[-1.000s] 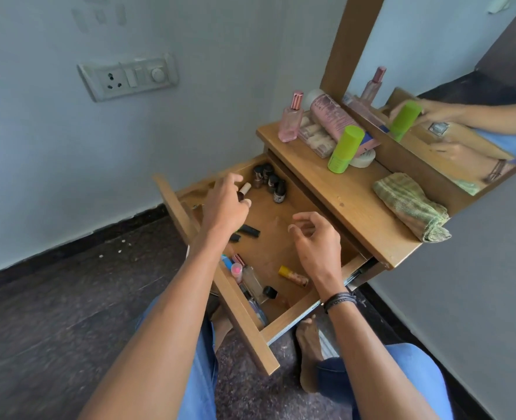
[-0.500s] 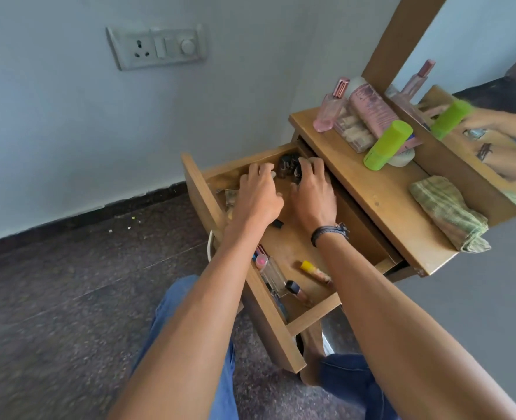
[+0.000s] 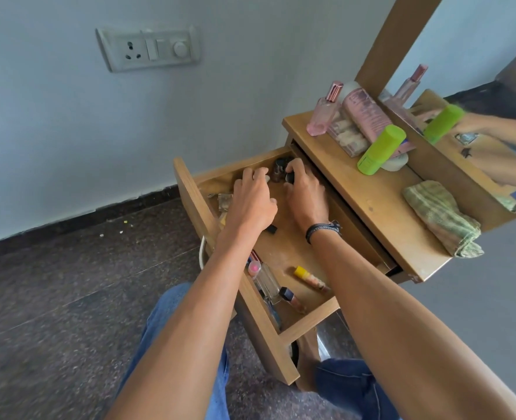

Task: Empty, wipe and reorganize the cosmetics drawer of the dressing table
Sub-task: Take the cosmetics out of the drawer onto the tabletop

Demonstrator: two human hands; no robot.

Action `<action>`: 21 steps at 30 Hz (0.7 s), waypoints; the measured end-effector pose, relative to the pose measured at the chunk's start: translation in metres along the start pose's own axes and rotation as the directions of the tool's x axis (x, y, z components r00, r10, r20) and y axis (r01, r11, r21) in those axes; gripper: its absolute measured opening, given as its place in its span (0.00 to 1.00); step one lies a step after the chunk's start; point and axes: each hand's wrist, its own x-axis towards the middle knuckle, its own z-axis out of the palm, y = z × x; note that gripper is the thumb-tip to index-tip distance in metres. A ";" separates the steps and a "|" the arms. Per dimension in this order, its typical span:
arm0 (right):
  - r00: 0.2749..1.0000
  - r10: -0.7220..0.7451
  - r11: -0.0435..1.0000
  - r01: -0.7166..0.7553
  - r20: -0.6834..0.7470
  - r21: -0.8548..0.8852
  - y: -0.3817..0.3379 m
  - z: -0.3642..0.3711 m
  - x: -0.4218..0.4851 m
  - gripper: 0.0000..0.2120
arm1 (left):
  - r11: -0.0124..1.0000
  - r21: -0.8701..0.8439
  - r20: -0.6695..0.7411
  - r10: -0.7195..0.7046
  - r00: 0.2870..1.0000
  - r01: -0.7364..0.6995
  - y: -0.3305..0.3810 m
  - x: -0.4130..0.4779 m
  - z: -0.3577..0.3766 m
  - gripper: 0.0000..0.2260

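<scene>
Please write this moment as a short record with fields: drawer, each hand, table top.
drawer: pulled open, cosmetics inside
left hand: fingers curled at the drawer's back; hold unclear
right hand: grips small dark bottle
near end: yellow-capped tube, clear bottle
table top: pink perfume bottle, green container, folded cloth

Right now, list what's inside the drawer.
Dark bottles at the back, the right hand gripping one; near the front a yellow-capped tube, a clear bottle and a black-capped tube. Both arms cover the rest.

Both arms stretched forward, left hand (image 3: 252,198) and right hand (image 3: 305,194) side by side, palms down, fingers curled
</scene>
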 end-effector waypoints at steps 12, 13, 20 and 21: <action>1.000 0.001 0.990 -0.002 0.007 0.138 0.000 -0.019 -0.039 0.12 | 0.999 0.042 0.006 0.006 1.000 -0.007 0.001 -0.001 -0.003 0.27; 1.000 0.023 0.987 -0.023 0.004 0.157 -0.001 -0.027 -0.041 0.12 | 0.999 0.035 0.008 0.007 1.000 -0.007 0.001 -0.002 -0.003 0.27; 0.980 0.114 0.954 -0.062 -0.166 0.292 -0.011 -0.086 -0.021 0.13 | 0.999 -0.037 -0.004 0.027 1.000 -0.028 0.001 -0.003 -0.003 0.27; 0.973 0.133 0.952 -0.073 -0.187 0.297 -0.010 -0.092 -0.014 0.13 | 0.999 -0.044 0.002 0.029 1.000 -0.029 0.000 -0.003 -0.003 0.28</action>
